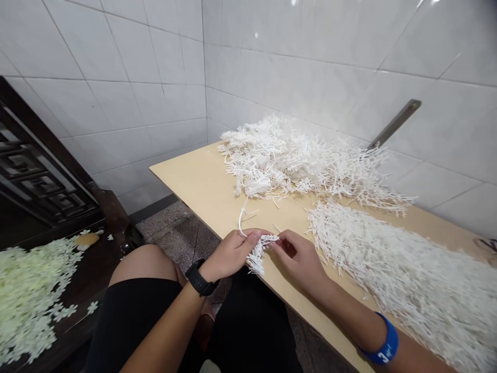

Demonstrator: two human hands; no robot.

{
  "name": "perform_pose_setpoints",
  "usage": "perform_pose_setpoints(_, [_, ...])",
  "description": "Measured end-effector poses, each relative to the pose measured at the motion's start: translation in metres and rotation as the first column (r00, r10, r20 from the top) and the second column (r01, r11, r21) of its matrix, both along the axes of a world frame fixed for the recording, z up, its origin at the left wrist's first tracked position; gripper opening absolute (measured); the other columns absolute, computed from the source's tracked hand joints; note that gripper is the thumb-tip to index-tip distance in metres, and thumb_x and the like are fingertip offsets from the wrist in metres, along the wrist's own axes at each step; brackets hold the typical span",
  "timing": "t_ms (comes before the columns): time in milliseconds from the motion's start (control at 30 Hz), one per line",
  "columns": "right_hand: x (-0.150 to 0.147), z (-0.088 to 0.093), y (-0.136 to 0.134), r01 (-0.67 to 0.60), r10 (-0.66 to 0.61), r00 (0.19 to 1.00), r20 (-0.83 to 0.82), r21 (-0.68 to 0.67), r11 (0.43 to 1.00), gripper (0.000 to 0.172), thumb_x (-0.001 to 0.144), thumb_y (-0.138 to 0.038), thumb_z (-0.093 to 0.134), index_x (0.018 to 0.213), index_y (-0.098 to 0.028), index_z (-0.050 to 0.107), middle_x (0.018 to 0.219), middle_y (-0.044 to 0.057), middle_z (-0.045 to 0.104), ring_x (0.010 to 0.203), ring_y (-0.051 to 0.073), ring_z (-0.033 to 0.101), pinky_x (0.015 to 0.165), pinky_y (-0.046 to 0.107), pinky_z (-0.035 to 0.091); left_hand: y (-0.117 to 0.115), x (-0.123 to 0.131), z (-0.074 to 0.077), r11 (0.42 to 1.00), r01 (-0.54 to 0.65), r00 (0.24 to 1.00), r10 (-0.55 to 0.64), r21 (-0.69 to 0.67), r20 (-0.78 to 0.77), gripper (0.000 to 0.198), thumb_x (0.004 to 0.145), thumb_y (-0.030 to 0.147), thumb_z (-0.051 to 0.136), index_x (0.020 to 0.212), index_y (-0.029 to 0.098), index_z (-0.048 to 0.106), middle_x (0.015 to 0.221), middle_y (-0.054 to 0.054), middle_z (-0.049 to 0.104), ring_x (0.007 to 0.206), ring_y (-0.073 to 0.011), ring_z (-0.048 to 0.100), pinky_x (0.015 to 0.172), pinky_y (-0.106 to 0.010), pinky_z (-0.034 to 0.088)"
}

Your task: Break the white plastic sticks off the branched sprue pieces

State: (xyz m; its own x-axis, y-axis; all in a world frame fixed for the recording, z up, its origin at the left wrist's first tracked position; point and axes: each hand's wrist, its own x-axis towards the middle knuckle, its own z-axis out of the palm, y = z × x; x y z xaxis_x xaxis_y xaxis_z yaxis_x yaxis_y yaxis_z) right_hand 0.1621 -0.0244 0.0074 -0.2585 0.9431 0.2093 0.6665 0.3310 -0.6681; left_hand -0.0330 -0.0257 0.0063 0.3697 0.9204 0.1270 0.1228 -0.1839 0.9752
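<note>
My left hand (233, 250) is closed around a white branching plastic sprig (257, 260), its thumb pressed on top. The sprig's fine tips hang below the fingers, and a white stem (241, 216) rises from behind the hand toward the pile. My right hand (300, 255) pinches at the sprig's right end with thumb and forefinger; exactly what lies between those fingertips is too small to make out. Both hands are over the front edge of the tan tabletop (190, 168). Beyond them lies a loose heap of similar white sprigs (287, 155).
A second, flatter spread of white sprigs (404, 264) covers the table's right side. A metal bar (396, 124) slants up behind the heap. Scissors-like handles (486, 244) show at the far right. Pale green-white flower pieces (31, 295) lie on a dark wooden seat at left. Tiled walls close the corner.
</note>
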Motion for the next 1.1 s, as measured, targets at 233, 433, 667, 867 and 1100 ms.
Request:
perform_pose_setpoints(233, [-0.002,0.0026,-0.0023,0.003,-0.004,1.0,0.015,0.017,1.0,0.012,0.085,-0.029,0.055,0.078,-0.02,0.057,0.063,-0.002,0.054,0.057,0.014,0.049,0.056,0.027,0.037,0.0021,-0.0016,0.0031,1.0,-0.006,1.0,0.006,-0.025,0.02,0.044,0.099,0.041,0.04,0.123,0.016,0.067,0.114,-0.006,0.073,0.107,-0.0223,0.065,0.093,-0.029,0.048])
perform_pose_setpoints(433, [-0.0033,-0.0018,-0.0029,-0.001,-0.003,0.998,0.066,0.062,0.998,0.006,0.084,-0.022,0.052,0.081,-0.02,0.057,0.066,-0.002,0.055,0.06,0.015,0.051,0.058,0.028,0.038,-0.0022,-0.0004,0.004,0.999,-0.037,0.999,0.037,-0.021,-0.013,0.042,0.098,0.041,0.042,0.121,0.018,0.068,0.118,-0.006,0.072,0.111,-0.023,0.064,0.099,-0.032,0.046])
perform_pose_setpoints(667, [-0.0017,-0.0011,0.0015,0.007,-0.007,1.0,0.006,0.052,0.999,0.008,0.084,-0.021,0.053,0.076,-0.02,0.057,0.064,-0.002,0.057,0.058,0.014,0.051,0.056,0.027,0.038,-0.0015,-0.0009,0.0036,0.998,-0.05,0.998,0.048,-0.039,-0.046,0.04,0.097,0.041,0.044,0.121,0.02,0.068,0.121,-0.004,0.071,0.115,-0.0226,0.063,0.101,-0.031,0.045])
perform_pose_setpoints(867, [-0.0017,0.0012,0.0017,0.048,-0.052,0.997,0.065,0.055,0.997,0.019,0.083,-0.035,0.065,0.073,-0.02,0.057,0.062,-0.003,0.054,0.058,0.014,0.05,0.058,0.027,0.037,-0.0041,0.0029,0.0015,0.999,-0.047,0.996,0.047,0.0,-0.08,0.038,0.098,0.038,0.044,0.123,0.022,0.067,0.121,-0.003,0.071,0.112,-0.0201,0.064,0.1,-0.028,0.045])
perform_pose_setpoints(1100, [0.0039,-0.0046,0.0052,-0.033,0.031,0.998,0.052,0.041,0.999,0.022,0.09,-0.036,0.062,0.075,-0.02,0.059,0.069,-0.001,0.06,0.064,0.015,0.053,0.062,0.028,0.039,-0.0053,0.0039,0.0008,0.997,-0.077,0.994,0.074,-0.032,-0.079,0.039,0.097,0.04,0.044,0.125,0.022,0.065,0.125,-0.004,0.069,0.117,-0.0227,0.062,0.103,-0.032,0.044])
